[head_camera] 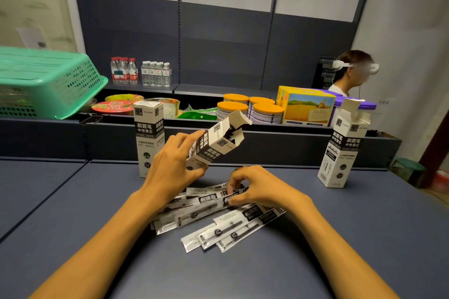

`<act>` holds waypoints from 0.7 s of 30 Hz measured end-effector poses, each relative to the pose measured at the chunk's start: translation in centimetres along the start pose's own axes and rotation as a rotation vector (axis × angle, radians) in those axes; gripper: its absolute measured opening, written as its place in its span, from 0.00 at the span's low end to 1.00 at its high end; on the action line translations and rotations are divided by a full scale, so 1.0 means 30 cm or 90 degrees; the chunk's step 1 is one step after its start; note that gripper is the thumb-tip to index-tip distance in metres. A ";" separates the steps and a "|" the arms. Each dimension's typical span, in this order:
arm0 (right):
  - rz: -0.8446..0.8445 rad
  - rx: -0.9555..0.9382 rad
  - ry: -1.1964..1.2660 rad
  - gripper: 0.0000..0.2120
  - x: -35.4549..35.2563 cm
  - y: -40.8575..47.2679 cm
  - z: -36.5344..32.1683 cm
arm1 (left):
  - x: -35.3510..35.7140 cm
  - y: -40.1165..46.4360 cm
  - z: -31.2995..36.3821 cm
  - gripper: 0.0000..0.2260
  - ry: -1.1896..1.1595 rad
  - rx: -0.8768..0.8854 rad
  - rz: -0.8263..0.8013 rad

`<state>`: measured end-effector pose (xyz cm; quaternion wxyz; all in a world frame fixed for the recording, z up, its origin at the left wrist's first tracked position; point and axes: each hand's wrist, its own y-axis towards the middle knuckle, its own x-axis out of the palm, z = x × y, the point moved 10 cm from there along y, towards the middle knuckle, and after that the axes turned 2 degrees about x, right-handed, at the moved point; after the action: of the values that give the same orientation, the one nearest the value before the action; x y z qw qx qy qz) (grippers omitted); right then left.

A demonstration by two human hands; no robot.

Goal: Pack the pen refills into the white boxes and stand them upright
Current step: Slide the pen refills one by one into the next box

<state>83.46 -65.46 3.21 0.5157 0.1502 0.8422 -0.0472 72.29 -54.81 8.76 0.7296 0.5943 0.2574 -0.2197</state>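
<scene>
Count: three white boxes on or over the desk [340,238]. Your left hand [173,167] grips one tilted box [213,143] above the desk's middle, fingers curled round its lower body, top flap open and pointing up to the right. A closed box [148,138] stands upright just behind that hand, near the far edge. An open-flapped box [342,145] stands upright toward the far right corner, well apart from the others.

Your right hand [255,189] pinches the end of one pen refill packet, thumb and fingers curled on it. The pen refills [218,221] lie in a loose overlapping pile at the desk's middle; exact number cannot be told, roughly ten. Packets are flat, narrow, glossy sleeves, black and white print.

Desk surface: matte blue-grey, seamed at the left. Behind it, a dark shelf [218,56] carries two clusters of water bottles [141,71]; four orange-lidded tins [250,108] sit below. A green perforated basket [43,80] lies at far left.
</scene>
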 end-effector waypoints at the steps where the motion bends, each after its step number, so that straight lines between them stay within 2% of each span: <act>1: -0.010 0.006 0.018 0.05 -0.002 -0.004 0.004 | -0.001 0.000 0.000 0.38 0.000 0.001 0.001; 4: -0.048 0.013 0.039 0.06 0.005 -0.015 0.009 | -0.002 -0.002 0.000 0.38 -0.001 0.003 0.003; 8: -0.088 0.007 0.039 0.12 0.025 -0.022 0.003 | 0.000 -0.001 0.002 0.37 0.006 0.005 0.004; 10: -0.087 0.007 0.037 0.11 0.023 -0.024 -0.003 | 0.003 -0.002 -0.001 0.37 0.005 0.003 0.002; 16: -0.051 -0.006 0.042 0.05 -0.028 -0.039 -0.013 | 0.004 -0.004 -0.005 0.38 0.004 0.001 0.003; 21: 0.054 -0.011 0.059 0.05 -0.156 -0.074 0.007 | 0.000 -0.002 -0.008 0.37 0.000 0.001 0.006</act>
<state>84.95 -68.56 7.09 0.4791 0.1830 0.8584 -0.0111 72.24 -54.57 8.67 0.7302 0.5960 0.2544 -0.2166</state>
